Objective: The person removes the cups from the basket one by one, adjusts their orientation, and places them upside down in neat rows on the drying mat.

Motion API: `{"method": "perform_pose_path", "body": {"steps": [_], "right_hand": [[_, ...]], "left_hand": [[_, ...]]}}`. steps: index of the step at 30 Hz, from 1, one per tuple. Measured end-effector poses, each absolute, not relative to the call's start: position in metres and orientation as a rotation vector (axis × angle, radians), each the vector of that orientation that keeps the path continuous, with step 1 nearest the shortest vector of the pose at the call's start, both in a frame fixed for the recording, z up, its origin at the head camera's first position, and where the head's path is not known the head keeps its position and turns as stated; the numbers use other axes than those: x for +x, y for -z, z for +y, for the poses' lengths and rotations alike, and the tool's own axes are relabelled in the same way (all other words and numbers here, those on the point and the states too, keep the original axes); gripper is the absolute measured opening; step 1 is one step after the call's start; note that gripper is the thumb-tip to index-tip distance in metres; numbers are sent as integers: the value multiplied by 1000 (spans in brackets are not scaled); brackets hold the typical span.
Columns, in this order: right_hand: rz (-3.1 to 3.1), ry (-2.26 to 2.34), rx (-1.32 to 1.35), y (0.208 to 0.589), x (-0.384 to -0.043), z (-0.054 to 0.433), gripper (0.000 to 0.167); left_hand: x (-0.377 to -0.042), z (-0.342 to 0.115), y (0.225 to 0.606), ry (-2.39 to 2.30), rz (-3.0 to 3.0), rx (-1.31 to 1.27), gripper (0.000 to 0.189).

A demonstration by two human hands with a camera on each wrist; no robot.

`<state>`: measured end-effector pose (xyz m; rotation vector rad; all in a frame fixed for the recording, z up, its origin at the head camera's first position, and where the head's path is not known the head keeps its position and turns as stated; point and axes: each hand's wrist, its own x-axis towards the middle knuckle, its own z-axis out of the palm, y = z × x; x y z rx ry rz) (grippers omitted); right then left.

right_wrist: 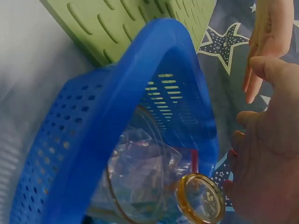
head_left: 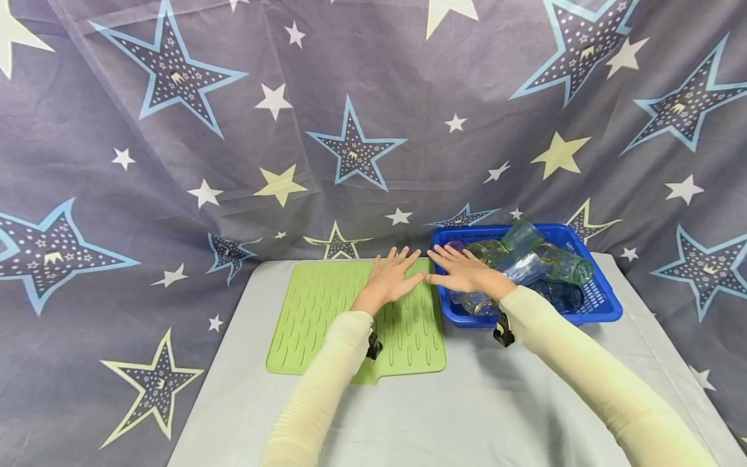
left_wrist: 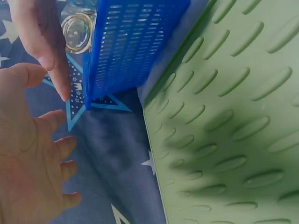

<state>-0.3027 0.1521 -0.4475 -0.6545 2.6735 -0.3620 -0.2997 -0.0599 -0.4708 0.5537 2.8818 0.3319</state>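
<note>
My left hand (head_left: 389, 280) hovers over the right part of a green ridged drying mat (head_left: 315, 311), its fingers spread and nothing held. Beside it my right hand (head_left: 461, 271), also with spread fingers, hangs above the left edge of a blue perforated basket (head_left: 607, 310). The thumbs come close together; whether they touch I cannot tell. Several drinking glasses lie jumbled in the basket, among them a green-tinted glass (head_left: 521, 235) and a clear bluish one (head_left: 525, 267). In the right wrist view, a glass with an amber rim (right_wrist: 200, 198) lies near my right hand (right_wrist: 273, 144).
Mat and basket stand side by side on a white-covered table (head_left: 432, 415). A grey curtain with stars (head_left: 350, 58) hangs right behind them. The mat has a small tab (head_left: 366, 375) at its front edge. Some clear plastic film (right_wrist: 140, 163) shows inside the basket.
</note>
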Motion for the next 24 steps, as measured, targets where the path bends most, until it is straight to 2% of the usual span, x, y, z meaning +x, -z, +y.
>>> {"method": "perform_pose_path", "body": {"steps": [18, 24], "right_hand": [[2673, 215, -513, 390, -336, 174, 80], [2651, 174, -478, 384, -339, 182, 86]], "left_hand": [[-294, -37, 483, -700, 2803, 470, 71], [-293, -26, 486, -813, 2806, 465, 64]]}}
